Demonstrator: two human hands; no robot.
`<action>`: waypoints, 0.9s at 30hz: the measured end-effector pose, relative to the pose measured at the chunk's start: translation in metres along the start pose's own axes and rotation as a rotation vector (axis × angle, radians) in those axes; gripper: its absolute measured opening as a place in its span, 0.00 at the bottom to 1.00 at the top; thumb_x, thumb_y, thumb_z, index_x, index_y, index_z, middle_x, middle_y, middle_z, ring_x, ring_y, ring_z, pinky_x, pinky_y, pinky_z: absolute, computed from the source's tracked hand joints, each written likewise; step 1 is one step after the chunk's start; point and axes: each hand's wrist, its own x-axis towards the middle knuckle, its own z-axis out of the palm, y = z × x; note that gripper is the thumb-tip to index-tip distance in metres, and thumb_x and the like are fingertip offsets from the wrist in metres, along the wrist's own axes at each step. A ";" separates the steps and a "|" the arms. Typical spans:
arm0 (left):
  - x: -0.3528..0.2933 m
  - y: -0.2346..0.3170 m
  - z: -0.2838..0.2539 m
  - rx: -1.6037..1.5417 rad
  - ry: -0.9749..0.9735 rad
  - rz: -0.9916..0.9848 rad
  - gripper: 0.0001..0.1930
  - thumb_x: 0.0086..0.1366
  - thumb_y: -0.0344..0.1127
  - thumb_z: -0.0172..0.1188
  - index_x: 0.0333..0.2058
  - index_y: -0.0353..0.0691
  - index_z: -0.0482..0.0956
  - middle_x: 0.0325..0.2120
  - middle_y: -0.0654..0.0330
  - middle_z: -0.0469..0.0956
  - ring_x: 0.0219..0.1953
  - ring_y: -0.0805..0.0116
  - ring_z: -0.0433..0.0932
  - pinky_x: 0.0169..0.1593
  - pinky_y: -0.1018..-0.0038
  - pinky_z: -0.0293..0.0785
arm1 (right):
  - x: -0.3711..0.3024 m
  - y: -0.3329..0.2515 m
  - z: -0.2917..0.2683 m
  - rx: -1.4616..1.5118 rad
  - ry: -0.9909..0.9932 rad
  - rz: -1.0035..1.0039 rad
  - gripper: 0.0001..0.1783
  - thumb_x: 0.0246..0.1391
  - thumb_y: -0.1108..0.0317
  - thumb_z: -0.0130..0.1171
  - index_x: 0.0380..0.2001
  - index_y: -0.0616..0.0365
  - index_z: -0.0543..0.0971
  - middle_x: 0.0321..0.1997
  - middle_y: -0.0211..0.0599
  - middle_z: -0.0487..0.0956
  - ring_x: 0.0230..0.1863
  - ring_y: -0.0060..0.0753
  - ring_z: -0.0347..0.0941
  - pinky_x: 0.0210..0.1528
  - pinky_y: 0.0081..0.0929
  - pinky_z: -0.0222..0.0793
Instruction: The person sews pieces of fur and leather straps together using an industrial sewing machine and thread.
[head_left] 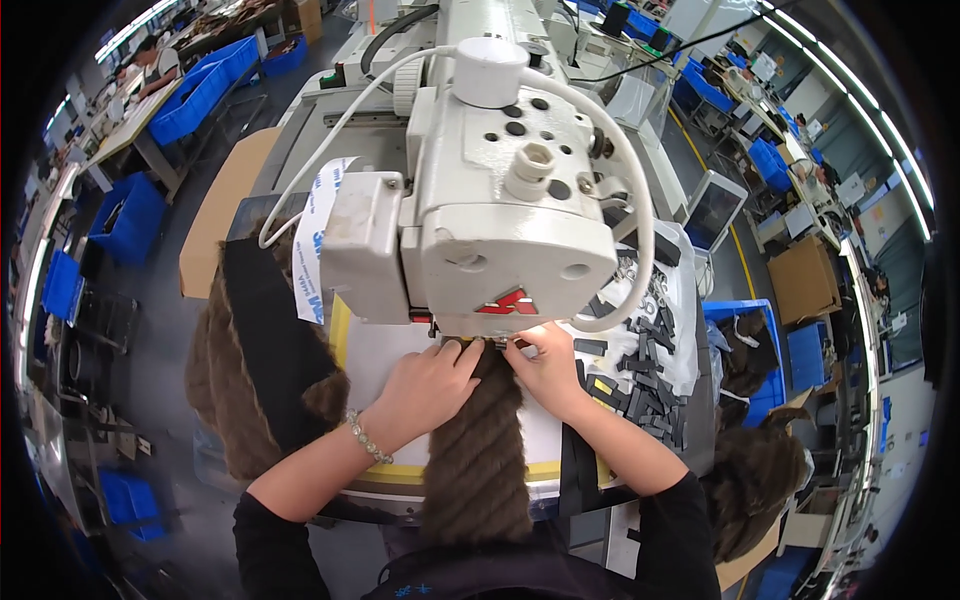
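Observation:
A long brown fur strip (476,470) runs from my lap up to the head of a white industrial sewing machine (510,240). My left hand (425,390) has its fingers bent over the strip's far end, holding it beneath the machine head. On the other side of that end, my right hand (545,370) pinches thumb and finger together close under the head. A small shiny piece shows by those fingertips, too small to name. The machine head hides the needle and the very tip of the strip.
Many short black strap pieces (650,385) and metal fittings lie on the right of the table. Brown fur with a black band (265,340) hangs at left. More fur (755,490) is piled at right, near a blue bin (770,360). A tablet screen (713,212) stands beyond.

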 end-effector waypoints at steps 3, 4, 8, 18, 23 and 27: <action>0.003 -0.004 0.006 -0.011 0.005 -0.032 0.22 0.56 0.43 0.63 0.47 0.39 0.74 0.31 0.57 0.74 0.29 0.62 0.78 0.30 0.70 0.75 | -0.004 0.010 0.005 0.020 0.009 0.037 0.09 0.44 0.79 0.61 0.33 0.60 0.81 0.31 0.42 0.79 0.32 0.37 0.78 0.34 0.26 0.73; 0.003 -0.006 0.008 -0.032 -0.008 -0.048 0.23 0.56 0.45 0.64 0.47 0.39 0.74 0.32 0.56 0.75 0.29 0.61 0.78 0.30 0.69 0.75 | -0.006 0.010 0.004 0.009 0.011 0.056 0.09 0.44 0.78 0.62 0.33 0.61 0.81 0.32 0.40 0.80 0.33 0.35 0.79 0.36 0.25 0.73; 0.004 -0.013 0.010 -0.056 0.016 -0.064 0.23 0.55 0.47 0.63 0.44 0.38 0.74 0.32 0.55 0.75 0.30 0.58 0.78 0.30 0.66 0.75 | -0.010 0.008 0.002 0.084 -0.010 0.341 0.11 0.44 0.75 0.66 0.35 0.60 0.82 0.34 0.37 0.82 0.36 0.29 0.79 0.39 0.22 0.73; 0.005 -0.014 0.015 -0.043 -0.089 -0.043 0.22 0.57 0.45 0.61 0.47 0.42 0.72 0.38 0.51 0.74 0.32 0.57 0.78 0.26 0.64 0.76 | -0.003 -0.002 0.002 -0.033 0.074 0.094 0.09 0.39 0.79 0.67 0.29 0.61 0.83 0.27 0.36 0.83 0.27 0.30 0.80 0.32 0.22 0.72; 0.004 -0.011 0.015 0.022 -0.028 -0.015 0.22 0.57 0.44 0.61 0.47 0.39 0.73 0.35 0.52 0.75 0.29 0.60 0.78 0.24 0.67 0.75 | -0.004 0.000 0.005 -0.060 0.053 0.038 0.08 0.37 0.79 0.67 0.26 0.60 0.83 0.28 0.37 0.84 0.29 0.33 0.81 0.34 0.22 0.73; 0.005 -0.009 0.015 0.061 -0.031 -0.002 0.22 0.56 0.44 0.62 0.46 0.37 0.75 0.29 0.55 0.76 0.26 0.62 0.78 0.24 0.68 0.75 | -0.002 0.006 0.009 -0.062 0.064 -0.010 0.08 0.37 0.79 0.67 0.26 0.60 0.83 0.27 0.37 0.84 0.30 0.32 0.82 0.34 0.21 0.73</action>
